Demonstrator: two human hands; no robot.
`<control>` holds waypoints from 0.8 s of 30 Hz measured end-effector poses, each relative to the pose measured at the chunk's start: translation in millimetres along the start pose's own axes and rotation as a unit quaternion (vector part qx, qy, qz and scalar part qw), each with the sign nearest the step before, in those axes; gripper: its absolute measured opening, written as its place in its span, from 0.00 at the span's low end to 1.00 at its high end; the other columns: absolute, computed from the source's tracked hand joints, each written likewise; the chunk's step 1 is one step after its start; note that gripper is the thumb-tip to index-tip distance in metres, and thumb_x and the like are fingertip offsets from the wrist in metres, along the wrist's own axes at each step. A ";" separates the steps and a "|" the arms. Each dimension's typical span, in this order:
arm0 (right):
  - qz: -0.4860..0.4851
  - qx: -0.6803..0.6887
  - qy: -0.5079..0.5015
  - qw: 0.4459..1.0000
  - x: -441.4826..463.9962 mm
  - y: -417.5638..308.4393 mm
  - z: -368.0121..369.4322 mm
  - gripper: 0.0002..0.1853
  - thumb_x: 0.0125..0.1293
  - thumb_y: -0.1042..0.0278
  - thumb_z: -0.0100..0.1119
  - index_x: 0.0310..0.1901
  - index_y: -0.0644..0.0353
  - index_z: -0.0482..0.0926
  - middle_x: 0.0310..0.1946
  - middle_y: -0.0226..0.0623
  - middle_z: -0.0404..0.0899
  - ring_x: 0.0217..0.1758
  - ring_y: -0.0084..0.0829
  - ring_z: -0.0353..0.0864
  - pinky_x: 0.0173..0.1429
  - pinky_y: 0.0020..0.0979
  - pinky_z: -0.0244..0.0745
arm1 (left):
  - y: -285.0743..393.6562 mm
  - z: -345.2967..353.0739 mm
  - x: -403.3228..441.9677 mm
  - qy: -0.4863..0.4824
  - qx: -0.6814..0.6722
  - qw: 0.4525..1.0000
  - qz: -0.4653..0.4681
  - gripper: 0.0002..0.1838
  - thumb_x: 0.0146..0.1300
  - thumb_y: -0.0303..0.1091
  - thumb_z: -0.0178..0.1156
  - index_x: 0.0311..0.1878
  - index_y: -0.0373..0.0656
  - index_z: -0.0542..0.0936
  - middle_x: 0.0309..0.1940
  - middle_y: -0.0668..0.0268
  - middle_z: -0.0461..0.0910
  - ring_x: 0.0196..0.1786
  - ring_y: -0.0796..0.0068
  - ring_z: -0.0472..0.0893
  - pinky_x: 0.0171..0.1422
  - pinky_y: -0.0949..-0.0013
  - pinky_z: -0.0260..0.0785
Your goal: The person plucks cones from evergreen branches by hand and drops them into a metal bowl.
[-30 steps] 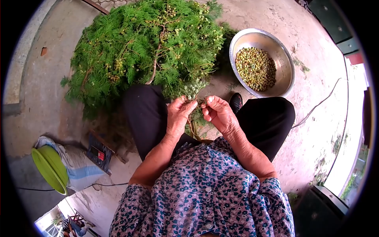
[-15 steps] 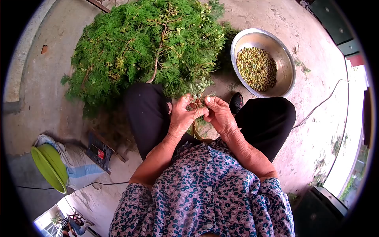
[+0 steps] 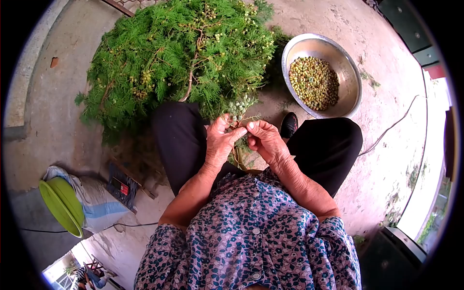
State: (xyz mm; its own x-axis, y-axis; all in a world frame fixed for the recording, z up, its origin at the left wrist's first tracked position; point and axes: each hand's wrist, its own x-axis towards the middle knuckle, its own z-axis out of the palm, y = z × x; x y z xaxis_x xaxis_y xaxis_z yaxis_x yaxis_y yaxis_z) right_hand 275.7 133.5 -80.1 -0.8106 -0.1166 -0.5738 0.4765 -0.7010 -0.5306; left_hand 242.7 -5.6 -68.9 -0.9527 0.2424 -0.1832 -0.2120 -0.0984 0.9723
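Note:
My left hand (image 3: 221, 141) is closed around a small conifer sprig (image 3: 239, 106), which carries a cluster of pale green cones and stands up past my fingers. My right hand (image 3: 267, 141) is beside it, thumb and fingers pinched together against the stem side of the sprig, close to my left thumb. What lies inside that pinch is hidden. A large heap of cut green conifer branches (image 3: 159, 63), dotted with cones, spreads just beyond my knees. To the right of the heap, a metal basin (image 3: 351, 67) holds a pile of loose yellow-green cones (image 3: 314, 82).
At the lower left, a lime-green plastic basin (image 3: 60, 203) leans on a pale sack (image 3: 101, 205). Dark cables (image 3: 401, 118) run over the concrete floor (image 3: 382, 179). A dark box-like object (image 3: 391, 261) stands at the lower right. My shoe (image 3: 289, 124) is near the metal basin.
The right thumb and fingers have shifted slightly left and down, closer to the left thumb. The sprig has tilted a little. The heap and basin look the same.

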 end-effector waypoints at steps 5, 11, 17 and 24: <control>-0.017 0.045 0.003 0.999 0.8 0.9 -1.3 0.09 0.58 0.64 0.61 0.28 0.60 0.75 0.17 0.29 0.72 0.17 0.21 0.68 0.20 0.22 0.61 | -0.2 1.8 -1.3 0.006 -0.056 0.997 -0.052 0.13 0.50 0.21 0.61 0.40 0.38 0.72 0.31 0.71 0.76 0.33 0.84 0.74 0.40 0.79 0.67; -0.041 0.129 -0.038 0.990 1.9 -4.4 -13.4 0.06 0.61 0.69 0.55 0.31 0.61 0.73 0.25 0.34 0.74 0.23 0.26 0.72 0.26 0.27 0.67 | -2.5 -1.4 -1.0 0.013 -0.035 0.998 -0.043 0.10 0.51 0.23 0.61 0.36 0.39 0.72 0.29 0.72 0.75 0.31 0.85 0.72 0.38 0.80 0.66; -0.111 0.075 -0.021 0.991 -6.4 -14.9 -1.1 0.05 0.60 0.72 0.56 0.36 0.63 0.75 0.27 0.33 0.76 0.25 0.23 0.73 0.28 0.24 0.67 | -3.1 -2.4 -1.0 0.020 0.057 0.998 -0.019 0.08 0.53 0.27 0.63 0.33 0.37 0.73 0.26 0.72 0.75 0.30 0.85 0.72 0.36 0.79 0.66; -0.282 -0.298 -0.015 0.912 0.0 -4.6 3.3 0.10 0.56 0.76 0.61 0.41 0.62 0.79 0.25 0.25 0.72 0.23 0.16 0.66 0.27 0.18 0.64 | -0.7 -0.7 -3.2 0.007 0.153 0.987 0.050 0.07 0.53 0.22 0.60 0.25 0.35 0.71 0.20 0.75 0.71 0.23 0.89 0.65 0.25 0.80 0.60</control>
State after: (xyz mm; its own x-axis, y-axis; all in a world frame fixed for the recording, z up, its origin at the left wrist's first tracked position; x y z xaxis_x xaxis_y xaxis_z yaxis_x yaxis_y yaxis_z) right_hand 272.4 134.3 -75.6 -0.9886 0.1194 -0.0916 0.0732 -0.1500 -0.9860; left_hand 245.7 -7.0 -69.1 -0.9690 0.2324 -0.0839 -0.0431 0.1756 0.9835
